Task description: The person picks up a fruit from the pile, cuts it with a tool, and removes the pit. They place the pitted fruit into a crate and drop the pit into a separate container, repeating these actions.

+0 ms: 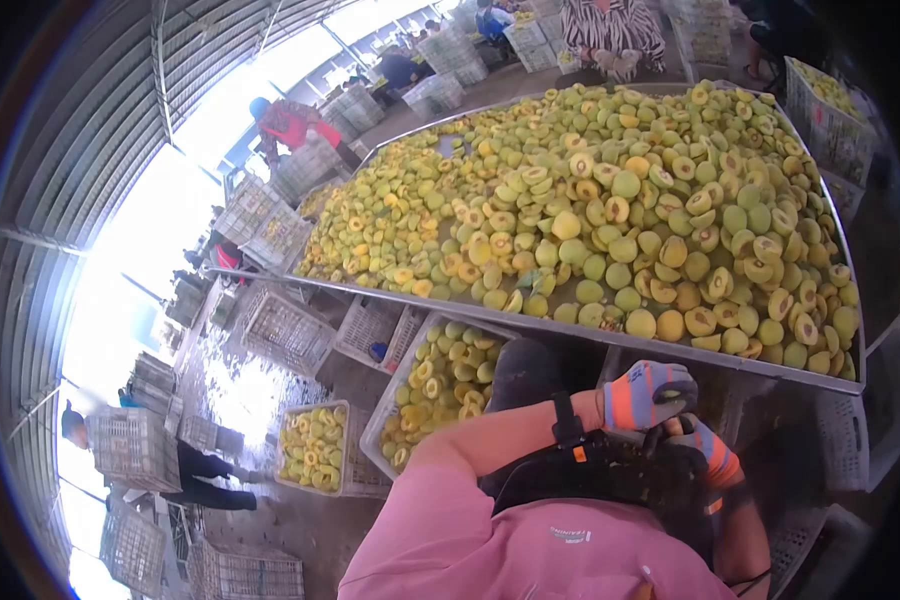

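My left hand (652, 394), in a grey and orange glove, is closed in front of my lap, just below the edge of the metal table (590, 328). Close against it, my right hand (705, 452), gloved the same way, has its fingers curled round something dark that I cannot make out. Whatever lies inside the left fingers is hidden. Beyond both hands, a big heap of yellow-green peaches (570, 225), many halved with brown hollows showing, covers the tabletop.
A crate of fruit halves (440, 385) stands by my left leg, with a smaller filled crate (314, 447) beside it. Empty crates (288, 332) sit on the wet floor. One person carries a crate (135, 447) at left; others work behind the table.
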The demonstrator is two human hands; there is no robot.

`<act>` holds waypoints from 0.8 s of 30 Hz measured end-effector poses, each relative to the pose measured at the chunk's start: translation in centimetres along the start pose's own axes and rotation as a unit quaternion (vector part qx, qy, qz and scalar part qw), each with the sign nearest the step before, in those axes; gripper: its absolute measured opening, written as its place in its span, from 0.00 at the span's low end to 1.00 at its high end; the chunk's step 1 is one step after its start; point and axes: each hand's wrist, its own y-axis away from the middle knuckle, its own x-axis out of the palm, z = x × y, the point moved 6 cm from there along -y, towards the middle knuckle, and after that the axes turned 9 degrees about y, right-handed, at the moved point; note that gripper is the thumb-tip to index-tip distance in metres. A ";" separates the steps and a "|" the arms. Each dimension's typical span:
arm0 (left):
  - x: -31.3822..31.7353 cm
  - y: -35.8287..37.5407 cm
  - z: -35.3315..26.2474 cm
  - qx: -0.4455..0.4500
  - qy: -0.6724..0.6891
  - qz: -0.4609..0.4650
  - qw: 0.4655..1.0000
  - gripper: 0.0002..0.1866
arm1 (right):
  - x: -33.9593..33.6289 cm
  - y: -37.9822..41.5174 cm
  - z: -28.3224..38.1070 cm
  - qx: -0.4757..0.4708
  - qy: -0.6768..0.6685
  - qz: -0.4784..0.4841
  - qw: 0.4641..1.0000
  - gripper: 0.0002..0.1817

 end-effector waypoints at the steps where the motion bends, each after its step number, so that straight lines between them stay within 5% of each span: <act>1: 0.0 -0.2 -0.2 0.010 0.016 0.009 1.000 0.08 | 0.8 0.2 0.8 -0.039 -0.003 -0.036 0.999 0.12; 8: 0.8 1.0 3.4 -0.126 0.079 -0.083 0.985 0.12 | 0.2 0.3 0.8 0.009 -0.033 -0.085 0.996 0.16; 11: 2.3 1.8 5.3 -0.195 0.190 -0.081 0.959 0.13 | -0.5 0.3 -1.4 0.005 -0.015 -0.034 0.999 0.19; 14: 2.3 1.5 3.8 -0.164 0.201 0.011 0.966 0.14 | 0.8 0.8 -0.1 -0.035 -0.086 -0.038 0.995 0.20; 16: 2.5 1.6 3.6 -0.172 0.226 0.084 0.955 0.14 | 1.5 1.9 -0.5 0.045 -0.111 0.051 0.991 0.19; 18: 2.4 1.5 3.0 -0.164 0.255 0.095 0.948 0.15 | 1.9 1.5 -1.0 0.006 -0.139 0.013 0.990 0.18; 21: 2.4 2.5 5.1 -0.218 0.286 0.030 0.933 0.16 | 2.8 0.7 -3.0 0.040 -0.283 0.075 0.955 0.13; 23: 2.1 3.7 6.8 -0.116 0.138 -0.038 0.983 0.19 | 2.7 -0.2 -4.6 0.039 -0.335 0.078 0.938 0.11; 24: 2.6 5.0 9.8 -0.227 0.376 -0.141 0.887 0.19 | 2.7 -0.5 -4.6 0.038 -0.350 0.077 0.933 0.10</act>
